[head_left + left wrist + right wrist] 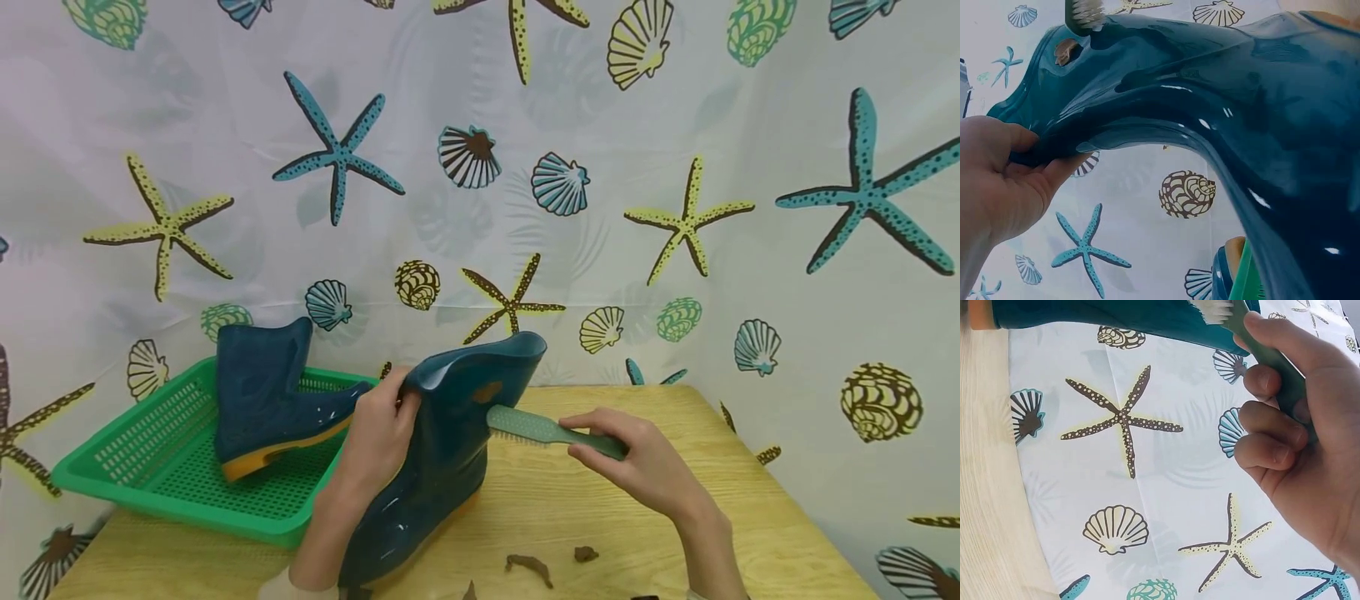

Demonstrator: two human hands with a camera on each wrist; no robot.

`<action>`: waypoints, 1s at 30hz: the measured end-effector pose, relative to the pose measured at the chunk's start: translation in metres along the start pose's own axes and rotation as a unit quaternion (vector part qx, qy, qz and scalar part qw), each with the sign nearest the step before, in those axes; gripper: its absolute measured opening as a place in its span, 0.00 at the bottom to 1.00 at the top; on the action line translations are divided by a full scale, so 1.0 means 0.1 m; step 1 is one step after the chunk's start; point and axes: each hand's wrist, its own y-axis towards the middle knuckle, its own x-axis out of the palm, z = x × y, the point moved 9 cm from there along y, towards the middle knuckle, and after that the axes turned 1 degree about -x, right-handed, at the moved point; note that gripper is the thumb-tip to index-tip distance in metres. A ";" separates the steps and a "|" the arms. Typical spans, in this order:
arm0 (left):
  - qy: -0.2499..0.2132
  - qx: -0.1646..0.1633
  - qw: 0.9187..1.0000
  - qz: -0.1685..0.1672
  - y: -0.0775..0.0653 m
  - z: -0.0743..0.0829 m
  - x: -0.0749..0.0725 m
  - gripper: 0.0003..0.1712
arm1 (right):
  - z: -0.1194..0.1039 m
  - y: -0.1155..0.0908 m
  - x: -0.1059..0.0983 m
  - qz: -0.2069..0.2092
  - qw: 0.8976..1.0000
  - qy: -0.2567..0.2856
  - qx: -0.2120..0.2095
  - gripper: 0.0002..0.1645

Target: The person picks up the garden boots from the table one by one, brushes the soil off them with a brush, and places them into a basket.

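Note:
A dark blue rubber boot stands tilted on the table, its opening facing up and away. My left hand grips the rim of its shaft, thumb and fingers pinching the edge in the left wrist view. A brown smear of dirt sticks to the shaft near the top, also visible as a brown patch. My right hand holds a green brush by the handle. The brush head, with pale bristles, is right at the shaft just below the smear.
To the left, a green plastic basket holds a second blue boot with a yellowish sole. Brown clumps lie on the wooden table near its front. A patterned curtain hangs behind and along the right side.

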 end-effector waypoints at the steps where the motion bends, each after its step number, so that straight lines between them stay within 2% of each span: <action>1: -0.008 -0.002 1.000 0.000 0.01 -0.02 0.00 0.10 | -0.01 0.00 0.00 0.000 1.000 0.001 -0.002 0.18; 8: -0.046 -0.031 0.998 -0.012 0.03 -0.07 0.06 0.10 | -0.03 -0.01 -0.08 0.018 1.000 0.001 -0.014 0.20; 13: -0.037 -0.040 0.998 -0.029 0.02 -0.04 0.16 0.09 | -0.05 -0.01 -0.13 0.037 0.999 -0.010 -0.025 0.21; 16: -0.029 -0.052 0.997 -0.039 0.02 -0.08 0.23 0.09 | -0.07 -0.02 -0.15 0.046 0.998 -0.017 -0.038 0.21; 22: -0.027 -0.073 0.995 -0.064 0.02 -0.20 0.30 0.08 | -0.04 -0.03 -0.10 0.031 0.998 -0.034 -0.030 0.20; 25: -0.038 -0.088 0.992 -0.087 0.01 -0.24 0.31 0.08 | -0.02 -0.03 -0.08 0.023 0.998 -0.045 -0.023 0.19; 27: -0.040 -0.104 0.989 -0.100 0.00 -0.26 0.30 0.10 | -0.01 -0.03 -0.07 0.020 0.998 -0.049 -0.022 0.19; 30: -0.034 -0.131 0.983 -0.126 -0.01 -0.30 0.28 0.19 | -0.01 -0.03 -0.06 0.017 0.998 -0.051 -0.022 0.19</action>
